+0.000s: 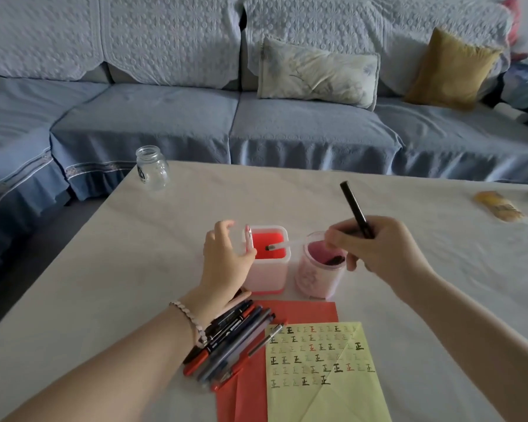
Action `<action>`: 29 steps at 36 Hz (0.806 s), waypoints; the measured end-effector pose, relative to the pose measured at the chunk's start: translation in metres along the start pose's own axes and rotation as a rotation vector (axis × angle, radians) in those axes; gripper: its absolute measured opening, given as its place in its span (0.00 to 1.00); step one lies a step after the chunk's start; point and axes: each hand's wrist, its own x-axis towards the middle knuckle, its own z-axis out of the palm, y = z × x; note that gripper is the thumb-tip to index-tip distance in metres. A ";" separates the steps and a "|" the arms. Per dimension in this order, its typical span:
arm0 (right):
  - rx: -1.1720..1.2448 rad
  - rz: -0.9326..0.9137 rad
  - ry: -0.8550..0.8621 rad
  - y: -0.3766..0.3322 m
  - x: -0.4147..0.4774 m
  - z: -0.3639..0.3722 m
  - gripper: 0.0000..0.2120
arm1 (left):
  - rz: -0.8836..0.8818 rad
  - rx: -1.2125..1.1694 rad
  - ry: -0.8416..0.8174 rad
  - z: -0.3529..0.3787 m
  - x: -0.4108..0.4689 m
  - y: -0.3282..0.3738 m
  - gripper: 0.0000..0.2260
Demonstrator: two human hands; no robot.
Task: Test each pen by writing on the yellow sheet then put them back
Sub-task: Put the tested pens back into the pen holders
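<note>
Left hand [226, 263] grips the square red holder [265, 278]; right hand [378, 248] clasps a black pen [352, 202] and a clear pen [287, 245] together, so either may slip and miss it.

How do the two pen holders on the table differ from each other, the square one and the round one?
The square holder is bright red inside; the round holder is pale pink with a faint pattern. The left hand holds the square holder; the right hand, gripping a black pen, hovers over the round holder. Both stand upright and open-topped, side by side.
</note>
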 end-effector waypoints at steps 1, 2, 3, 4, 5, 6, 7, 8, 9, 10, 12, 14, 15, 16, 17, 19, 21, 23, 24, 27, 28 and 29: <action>-0.007 -0.003 0.002 -0.002 0.006 0.002 0.01 | -0.049 -0.034 -0.023 -0.001 0.000 0.000 0.25; -0.023 -0.006 0.004 -0.004 0.011 0.005 0.01 | -0.101 -0.065 -0.055 -0.001 0.000 0.001 0.26; -0.043 -0.008 0.006 -0.005 0.017 0.009 0.02 | -0.162 -0.092 -0.094 -0.002 0.000 0.001 0.26; -0.060 -0.007 0.009 -0.005 0.022 0.012 0.03 | -0.226 -0.120 -0.132 -0.003 0.002 0.001 0.26; -0.071 -0.003 0.012 -0.005 0.026 0.015 0.04 | -0.294 -0.145 -0.170 -0.004 0.003 0.001 0.25; -0.074 0.003 0.017 -0.004 0.029 0.018 0.04 | -0.344 -0.158 -0.201 -0.005 0.004 0.002 0.25; -0.073 0.005 0.022 -0.003 0.032 0.021 0.04 | -0.358 -0.154 -0.220 -0.006 0.004 0.005 0.24; -0.075 0.006 0.027 -0.003 0.034 0.024 0.05 | -0.332 -0.138 -0.209 -0.006 0.004 0.007 0.23; -0.079 0.005 0.030 -0.002 0.035 0.026 0.05 | -0.274 -0.123 -0.163 -0.007 0.002 0.011 0.22; -0.080 0.005 0.032 -0.002 0.036 0.028 0.05 | -0.191 -0.127 -0.103 -0.009 -0.001 0.014 0.20; -0.048 0.026 0.027 -0.003 0.035 0.031 0.04 | -0.033 -0.239 -0.050 -0.014 -0.006 0.022 0.17; 0.023 0.068 0.015 -0.002 0.034 0.031 0.03 | 0.033 -0.413 -0.144 -0.020 -0.009 0.030 0.19; 0.061 0.092 0.007 -0.001 0.033 0.031 0.03 | 0.054 -0.453 -0.215 -0.022 -0.010 0.033 0.18; 0.103 0.119 0.000 -0.001 0.032 0.030 0.03 | 0.078 -0.484 -0.268 -0.024 -0.011 0.037 0.14; 0.148 0.143 -0.007 0.000 0.032 0.030 0.02 | 0.091 -0.518 -0.293 -0.025 -0.012 0.039 0.08; 0.220 0.188 0.003 0.003 0.033 0.028 0.05 | 0.081 -0.596 -0.260 -0.025 -0.012 0.042 0.05; 0.216 0.249 0.033 0.007 0.034 0.024 0.11 | 0.064 -0.606 -0.171 -0.026 -0.011 0.041 0.05; 0.219 0.317 0.035 0.012 0.034 0.018 0.07 | 0.073 -0.545 -0.044 -0.029 -0.007 0.038 0.03; 0.239 0.349 0.031 0.014 0.034 0.014 0.05 | 0.080 -0.490 0.021 -0.031 -0.006 0.037 0.02; 0.169 0.393 0.013 0.020 0.033 0.003 0.09 | 0.140 -0.346 0.120 -0.034 -0.001 0.034 0.04; 0.093 0.382 0.010 0.022 0.033 -0.001 0.11 | 0.169 -0.303 0.110 -0.035 0.000 0.034 0.04; 0.010 0.356 0.005 0.023 0.033 -0.005 0.11 | 0.198 -0.254 0.082 -0.034 0.002 0.032 0.05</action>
